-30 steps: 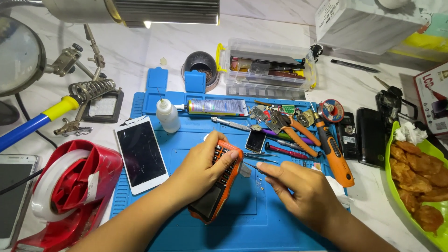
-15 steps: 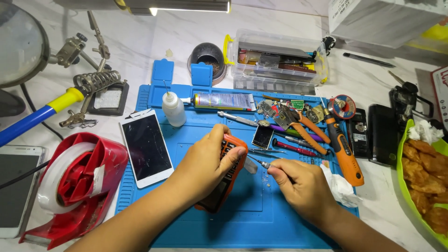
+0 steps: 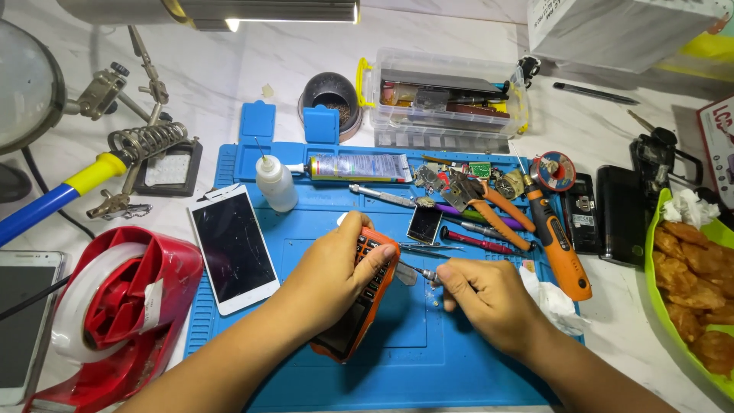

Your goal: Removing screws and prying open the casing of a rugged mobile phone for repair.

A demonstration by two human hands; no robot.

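Head view. Left hand (image 3: 336, 268), frame centre, wraps an orange keypad phone (image 3: 359, 302) tilted on edge over the blue mat (image 3: 428, 359), fingers curled over its face. Right hand (image 3: 485, 294) is pinched shut on a thin metal tool (image 3: 413, 271); its tip touches the phone's upper edge.

Risks, as I judge them: the tip could skid off the edge and jab the left thumb or scratch the case, since the phone is propped only by grip. A tiny part near the right fingers could roll away.

Packaging: white carton (image 3: 619, 27), upper right. Clear hinged box with yellow latches (image 3: 443, 95), top centre. Glue tube (image 3: 359, 167), pale printed label, lying just below it. Red-and-white box corner (image 3: 719, 141), right edge.
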